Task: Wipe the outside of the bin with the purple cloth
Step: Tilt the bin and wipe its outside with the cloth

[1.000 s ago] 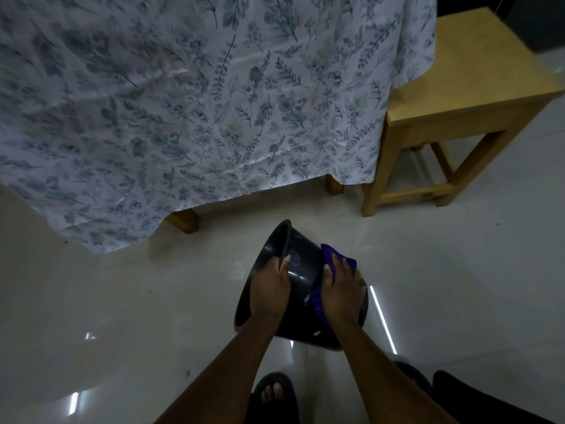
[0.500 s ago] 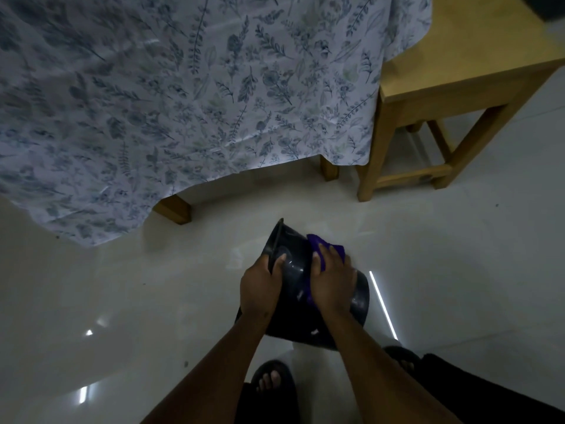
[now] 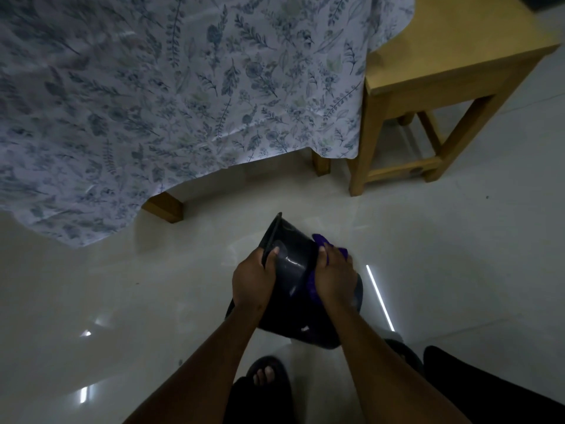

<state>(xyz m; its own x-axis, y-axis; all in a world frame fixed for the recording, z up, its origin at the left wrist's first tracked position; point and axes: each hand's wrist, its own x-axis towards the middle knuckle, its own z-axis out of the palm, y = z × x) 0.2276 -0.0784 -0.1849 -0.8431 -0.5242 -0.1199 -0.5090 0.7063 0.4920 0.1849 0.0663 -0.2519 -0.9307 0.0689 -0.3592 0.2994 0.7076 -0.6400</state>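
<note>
Left hand (image 3: 252, 278) grips tilted bin (image 3: 293, 264) rim | right hand (image 3: 334, 278) presses purple cloth (image 3: 321, 240) flat on right wall | advice: rotate bin, overlap strokes, steady pressure

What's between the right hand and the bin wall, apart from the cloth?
Nothing visible. The right hand presses the purple cloth flat against the outside of the bin, cloth showing past the fingertips. The left hand grips the rim on the opposite side, clear of the wiping path.
</note>
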